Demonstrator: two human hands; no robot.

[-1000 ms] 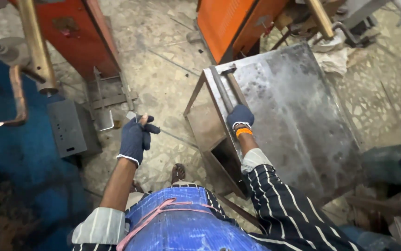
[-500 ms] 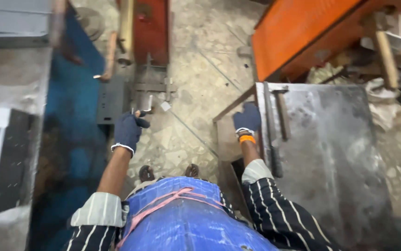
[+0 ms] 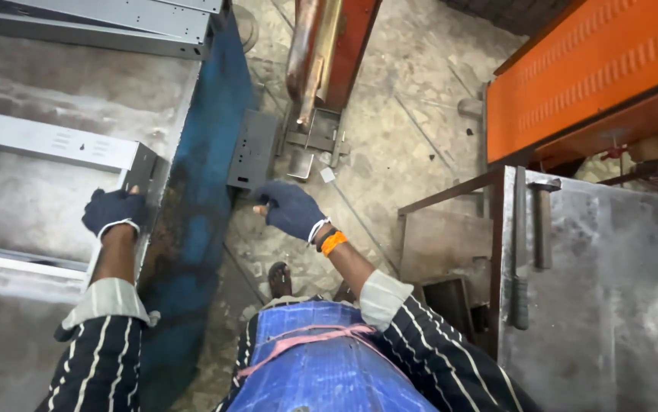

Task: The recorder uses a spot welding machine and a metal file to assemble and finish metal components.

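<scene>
Blue apron (image 3: 329, 366), worn. Left hand (image 3: 113, 211): gloved, fingers curled over the end of a folded metal channel (image 3: 54, 145) on the workbench (image 3: 16, 320). Right hand (image 3: 292, 210): gloved, closed in mid-air; contents cannot be told. Beyond: floor bracket (image 3: 310, 145), orange machine (image 3: 580, 76).

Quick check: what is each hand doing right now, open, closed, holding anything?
Left hand: closed on the end of the grey folded sheet-metal channel.
Right hand: in mid-air, fingers curled, a small object at its fingertips; cannot be told what.

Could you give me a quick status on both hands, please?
Left hand gripping folded grey sheet-metal channel on workbench. Right hand closed, off the channel, above floor. Nothing between them.
</scene>
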